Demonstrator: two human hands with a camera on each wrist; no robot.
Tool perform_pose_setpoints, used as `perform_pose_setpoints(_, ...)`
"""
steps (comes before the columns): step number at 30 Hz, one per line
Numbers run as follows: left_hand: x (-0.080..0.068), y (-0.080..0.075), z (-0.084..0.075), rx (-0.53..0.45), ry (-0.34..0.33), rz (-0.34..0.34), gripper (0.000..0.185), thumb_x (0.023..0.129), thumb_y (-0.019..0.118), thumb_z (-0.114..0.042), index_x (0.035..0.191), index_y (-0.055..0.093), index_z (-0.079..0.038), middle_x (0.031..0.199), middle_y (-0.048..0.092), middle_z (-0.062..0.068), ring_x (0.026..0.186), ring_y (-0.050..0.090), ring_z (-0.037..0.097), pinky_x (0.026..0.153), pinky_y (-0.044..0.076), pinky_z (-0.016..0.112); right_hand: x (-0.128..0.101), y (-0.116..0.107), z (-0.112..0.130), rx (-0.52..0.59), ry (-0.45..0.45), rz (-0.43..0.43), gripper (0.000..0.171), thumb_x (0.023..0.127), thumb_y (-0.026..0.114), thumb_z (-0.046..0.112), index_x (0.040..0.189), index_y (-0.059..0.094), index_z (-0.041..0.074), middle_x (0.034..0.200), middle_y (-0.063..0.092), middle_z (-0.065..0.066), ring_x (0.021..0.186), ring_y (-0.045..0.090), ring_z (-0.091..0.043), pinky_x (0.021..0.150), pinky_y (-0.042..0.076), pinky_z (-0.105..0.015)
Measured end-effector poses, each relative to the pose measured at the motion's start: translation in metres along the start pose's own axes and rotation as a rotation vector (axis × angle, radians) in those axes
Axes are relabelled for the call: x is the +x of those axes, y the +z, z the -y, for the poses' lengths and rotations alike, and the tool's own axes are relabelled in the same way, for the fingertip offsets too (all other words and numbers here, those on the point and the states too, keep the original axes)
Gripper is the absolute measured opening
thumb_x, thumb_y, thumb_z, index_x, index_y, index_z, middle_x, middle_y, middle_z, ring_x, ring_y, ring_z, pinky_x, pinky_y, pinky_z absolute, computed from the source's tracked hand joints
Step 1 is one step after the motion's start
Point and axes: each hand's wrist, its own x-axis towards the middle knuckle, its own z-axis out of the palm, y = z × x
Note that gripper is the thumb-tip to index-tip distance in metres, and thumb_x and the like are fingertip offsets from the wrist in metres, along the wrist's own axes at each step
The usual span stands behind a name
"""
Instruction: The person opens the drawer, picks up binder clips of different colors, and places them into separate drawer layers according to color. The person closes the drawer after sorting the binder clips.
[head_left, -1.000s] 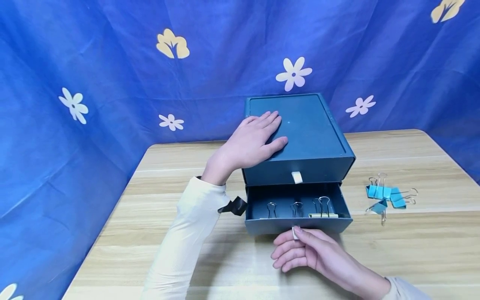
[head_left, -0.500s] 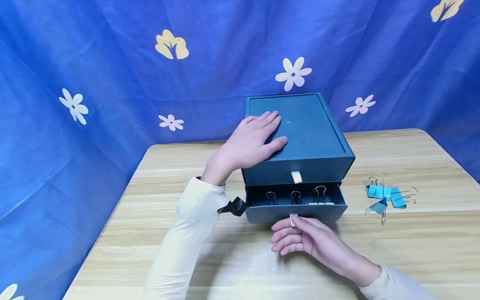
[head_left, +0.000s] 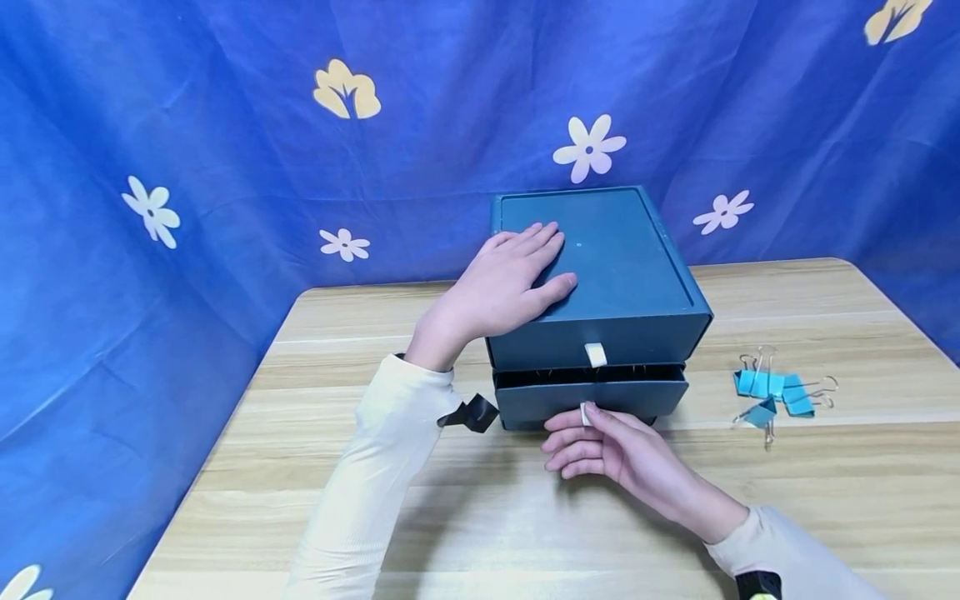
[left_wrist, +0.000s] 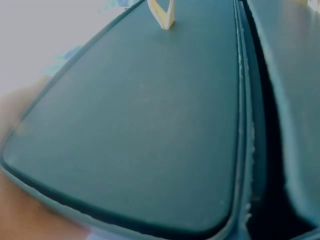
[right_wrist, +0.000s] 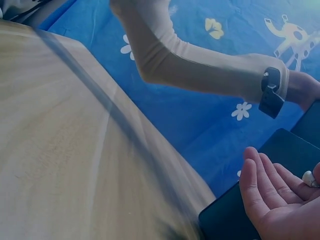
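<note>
A dark teal two-drawer box stands at the back of the table. Flat on its top, toward the left side, rests my left hand with the fingers straight. The lower drawer sticks out a little, leaving a narrow dark gap above its front. Between thumb and forefinger my right hand pinches the white pull tab of that drawer; its other fingers are loosely bent. Only slight wire tips show inside the drawer, the rest being hidden. Another white tab hangs on the upper drawer.
Several blue binder clips with silver handles lie on the wooden table, right of the box. A blue flowered curtain hangs close behind the box and along the left side.
My right hand has moved toward the box with the tab, and the lower drawer has slid inward. Binder clips seen standing inside it are now mostly hidden. My left hand has stayed put.
</note>
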Motion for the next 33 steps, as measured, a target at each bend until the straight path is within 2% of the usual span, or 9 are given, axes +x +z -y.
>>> perform_pose_setpoints(11,0.002,0.000,-0.002,-0.001,-0.005,-0.005,0.063,0.102,0.035,-0.045,0.153,0.026,-0.009,0.159,0.020,0.005,0.147,0.013,0.017,0.117,0.010,0.033,0.012,-0.012,0.002,-0.043,-0.053,-0.029,0.050,0.108,0.026,0.028,0.130,0.050,-0.010,0.115,0.066,-0.014,0.103,0.066,-0.026,0.088,0.052,-0.035)
perform_pose_setpoints(16,0.002,0.000,-0.002,-0.001,-0.005,-0.006,0.062,0.102,0.035,-0.045,0.153,0.026,-0.009,0.159,0.020,0.005,0.147,0.013,0.017,0.117,0.010,0.033,0.014,-0.013,0.003,-0.049,-0.050,-0.036,0.051,0.108,0.026,0.028,0.132,0.048,-0.011,0.114,0.066,-0.013,0.104,0.066,-0.026,0.088,0.052,-0.034)
perform_pose_setpoints(18,0.002,0.000,-0.002,-0.001,-0.004,-0.005,0.062,0.102,0.035,-0.045,0.153,0.026,-0.009,0.159,0.020,0.005,0.147,0.013,0.018,0.117,0.010,0.033,0.013,-0.014,0.004,-0.013,-0.031,-0.033,0.050,0.108,0.027,0.029,0.131,0.051,-0.009,0.114,0.066,-0.013,0.103,0.066,-0.026,0.088,0.052,-0.034)
perform_pose_setpoints(23,0.001,0.000,-0.001,-0.011,-0.008,0.004,0.063,0.102,0.035,-0.045,0.153,0.026,-0.009,0.159,0.019,0.005,0.147,0.012,0.018,0.117,0.010,0.033,0.006,-0.017,0.002,0.232,0.063,0.039,0.040,0.108,0.027,0.023,0.124,0.058,0.002,0.110,0.067,-0.010,0.101,0.065,-0.022,0.092,0.050,-0.033)
perform_pose_setpoints(25,0.001,0.000,-0.001,-0.014,-0.010,0.006,0.063,0.102,0.035,-0.045,0.153,0.026,-0.009,0.159,0.019,0.004,0.147,0.012,0.018,0.117,0.009,0.033,0.001,-0.018,0.000,0.294,0.096,0.071,0.037,0.107,0.028,0.018,0.123,0.059,0.004,0.109,0.066,-0.009,0.101,0.064,-0.021,0.093,0.049,-0.033)
perform_pose_setpoints(29,0.001,0.000,-0.001,-0.015,-0.008,0.006,0.063,0.102,0.035,-0.046,0.153,0.026,-0.009,0.160,0.019,0.005,0.147,0.012,0.018,0.117,0.009,0.034,-0.009,-0.019,-0.008,0.315,0.142,0.091,0.035,0.105,0.030,0.011,0.123,0.060,0.005,0.108,0.065,-0.008,0.100,0.063,-0.020,0.093,0.048,-0.032)
perform_pose_setpoints(33,0.001,0.000,0.000,-0.013,-0.008,0.003,0.063,0.102,0.035,-0.045,0.153,0.026,-0.009,0.159,0.019,0.005,0.147,0.012,0.018,0.117,0.010,0.034,-0.013,-0.020,-0.017,0.356,0.197,0.073,0.036,0.107,0.028,0.017,0.122,0.058,0.005,0.108,0.065,-0.007,0.101,0.063,-0.019,0.094,0.048,-0.032)
